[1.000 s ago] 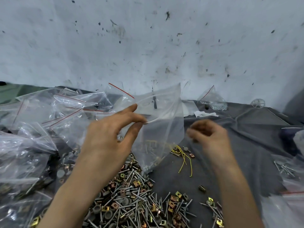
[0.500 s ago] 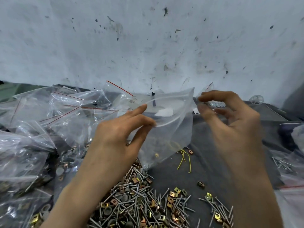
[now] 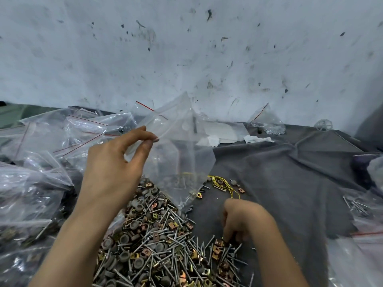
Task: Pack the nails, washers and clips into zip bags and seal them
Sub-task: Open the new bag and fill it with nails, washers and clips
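So the big change: half a second back the right hand point(image 3: 242, 220) was up at the mouth of the zip bag point(image 3: 176, 158), at its right corner. Now it's dropped to the near right edge of the hardware pile point(image 3: 157, 241), knuckles up and fingers curled down among the nails and brass-coloured clips. The fingertips are buried, so I can't tell if it's got anything yet.

The left hand point(image 3: 112, 168) hasn't let go. Thumb and forefinger pinch the bag's top edge, and the bag hangs over the far side of the pile with its bottom corner about touching it. My read is the mouth is open and the next handful is about to go in. Sealing isn't close yet.

There are a few bits at the bag's bottom, but I can't say if they're inside or just showing through. A yellow wire point(image 3: 223, 183) lies on the grey cloth point(image 3: 290, 172) just beyond the pile, and filled bags point(image 3: 41, 152) are heaped to its left.

Writing-wise: nothing readable, no brand, just thin red lines along the bag tops.
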A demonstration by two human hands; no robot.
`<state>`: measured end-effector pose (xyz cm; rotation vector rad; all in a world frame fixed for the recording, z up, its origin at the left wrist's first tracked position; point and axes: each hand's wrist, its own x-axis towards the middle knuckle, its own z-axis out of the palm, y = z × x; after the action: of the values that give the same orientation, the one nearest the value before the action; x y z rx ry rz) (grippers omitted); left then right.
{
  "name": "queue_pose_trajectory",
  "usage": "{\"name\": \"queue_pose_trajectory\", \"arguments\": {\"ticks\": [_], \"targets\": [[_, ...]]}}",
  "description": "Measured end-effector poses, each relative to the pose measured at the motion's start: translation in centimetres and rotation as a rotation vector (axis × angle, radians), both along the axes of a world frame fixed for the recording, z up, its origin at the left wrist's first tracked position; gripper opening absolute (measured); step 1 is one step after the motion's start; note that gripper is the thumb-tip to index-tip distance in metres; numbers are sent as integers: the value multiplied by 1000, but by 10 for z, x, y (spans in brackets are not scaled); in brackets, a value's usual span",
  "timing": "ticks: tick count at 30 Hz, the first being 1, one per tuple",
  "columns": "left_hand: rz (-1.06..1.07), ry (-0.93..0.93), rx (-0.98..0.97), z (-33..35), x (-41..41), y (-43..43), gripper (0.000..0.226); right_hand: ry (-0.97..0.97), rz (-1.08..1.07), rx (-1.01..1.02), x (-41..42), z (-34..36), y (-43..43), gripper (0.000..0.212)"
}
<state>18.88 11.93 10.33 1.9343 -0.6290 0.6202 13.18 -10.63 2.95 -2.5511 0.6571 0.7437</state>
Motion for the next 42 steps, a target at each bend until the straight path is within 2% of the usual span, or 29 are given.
{"name": "queue_pose_trajectory", "arguments": {"ticks": [5, 7, 10, 12, 13, 16, 18, 20, 22, 25, 29, 31, 32, 35, 37, 39, 42], "targets": [[16, 5, 6, 0, 0, 0, 18, 23, 135, -51, 7, -5, 5, 29], [9, 9, 10, 0, 0, -1, 18, 11, 162, -64, 9, -8, 6, 37], [-9, 4, 11, 0, -2, -2, 19, -92, 152, -5, 6, -3, 4, 23], [-41, -7, 4, 0, -5, -4, 20, -316, 160, 72, 2, 11, 0, 13], [-57, -16, 4, 1, -7, -6, 20, -474, 154, 141, -2, 22, 0, 17], [-111, -88, 40, 1, -15, -13, 17, -1057, 99, 453, -18, 57, 8, 17], [-176, -155, 85, 2, -22, -18, 13, -1453, 65, 545, -31, 76, 21, 17], [-250, -215, 111, 2, -29, -22, 7, -1703, 61, 414, -39, 87, 33, 16], [-305, -248, 139, 1, -33, -26, 10, -1783, 76, 152, -42, 90, 40, 17], [-324, -274, 168, 0, -35, -29, 13, -1718, 89, -126, -40, 89, 39, 6], [-243, -200, 90, 0, -26, -22, 13, -1783, -20, -58, -46, 94, 32, 7], [-159, -142, 60, 0, -18, -16, 17, -1708, -91, -1, -49, 94, 25, 15], [-134, -107, 38, 0, -13, -13, 17, -1566, -112, 14, -48, 92, 20, 19], [-91, -60, 22, -1, -5, -6, 19, -829, 6, -44, -37, 73, 4, 18], [-77, -58, 12, -1, -3, -4, 22, -451, 89, -54, -25, 52, 0, 14], [-77, -51, 4, -1, -3, -4, 20, -219, 65, 3, -16, 33, -3, 15], [-89, -31, -5, -1, -3, -3, 16, -24, 9, 89, -7, 12, -3, 19]]}}
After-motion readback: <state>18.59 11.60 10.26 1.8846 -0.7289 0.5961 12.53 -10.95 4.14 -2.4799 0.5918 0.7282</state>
